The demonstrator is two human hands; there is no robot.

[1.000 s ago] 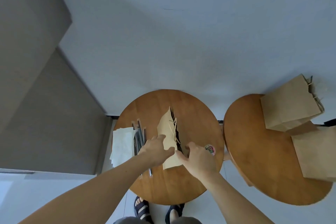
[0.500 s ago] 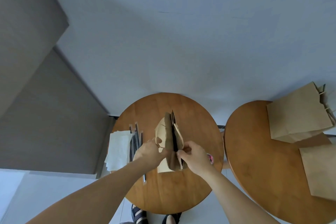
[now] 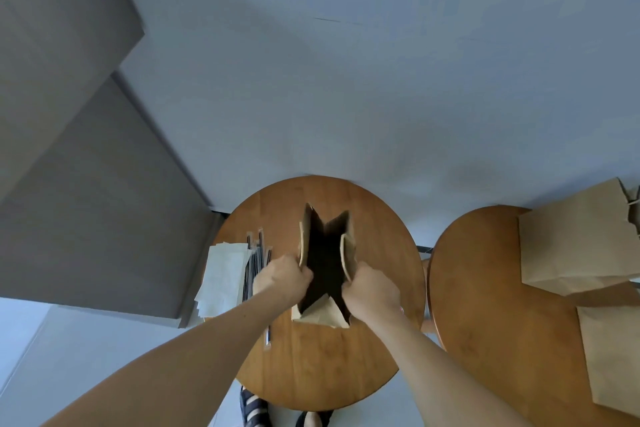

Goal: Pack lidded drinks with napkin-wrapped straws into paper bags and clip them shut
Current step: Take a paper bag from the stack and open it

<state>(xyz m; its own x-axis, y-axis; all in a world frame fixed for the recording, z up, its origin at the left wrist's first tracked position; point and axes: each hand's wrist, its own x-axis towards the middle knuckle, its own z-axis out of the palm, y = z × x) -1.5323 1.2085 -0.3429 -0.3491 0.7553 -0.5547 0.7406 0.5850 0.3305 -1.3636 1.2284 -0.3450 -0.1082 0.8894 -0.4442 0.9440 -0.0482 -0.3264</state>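
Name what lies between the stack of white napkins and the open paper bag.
A row of dark straws lies beside the napkins, and the left hand, gripping the rim of the bag, partly covers them. The head view shows this.

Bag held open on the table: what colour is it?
The bag is plain brown; head view shows it best.

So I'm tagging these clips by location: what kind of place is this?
Likely a plain indoor room used as a packing station: two round wooden tables by a bare wall, a paper bag held open, straws and napkins beside it.
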